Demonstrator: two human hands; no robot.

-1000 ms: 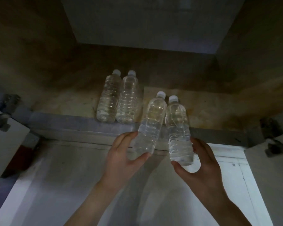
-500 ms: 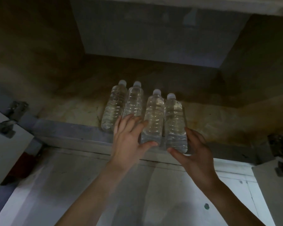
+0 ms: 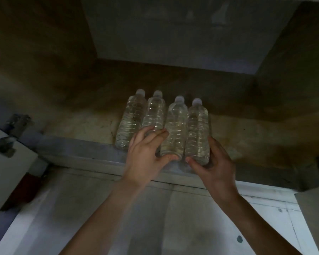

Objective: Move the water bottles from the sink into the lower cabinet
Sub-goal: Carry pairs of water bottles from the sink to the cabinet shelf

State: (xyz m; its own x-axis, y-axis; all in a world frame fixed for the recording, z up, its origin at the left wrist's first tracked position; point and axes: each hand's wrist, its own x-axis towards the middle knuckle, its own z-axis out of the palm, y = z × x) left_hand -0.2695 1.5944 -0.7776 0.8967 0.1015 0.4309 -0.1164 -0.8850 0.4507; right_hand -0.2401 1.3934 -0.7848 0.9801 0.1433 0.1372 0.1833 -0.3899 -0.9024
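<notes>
1. Clear plastic fills both hands. The left hand grips the lower part of the third bottle, counting from the left. Its thumb sits under the base and its fingers curl along the bottle's left side.
2. The right hand grips the fourth bottle the same way, with the thumb at the base and the fingers wrapped round the right side.
3. The left hand's fingers also lie across the lower part of the second bottle, hiding its base.
4. The first bottle lies just left of the left hand, and neither hand touches it.
5. There are four water bottles in all, each with a pale cap. They are packed side by side in one row, with caps toward the back of the cabinet and bases toward its front.
6. All four are inside the lower cabinet, on its stained brown cabinet floor. They lie just behind the grey front rail.
7. A grey back panel closes the cabinet, with dim brown walls on either side.
8. Two pale doors stand open, the left door and the right door. A metal hinge shows by the left door; another at the right edge is too dark to make out.
9. A whitish room floor lies under both forearms.
</notes>
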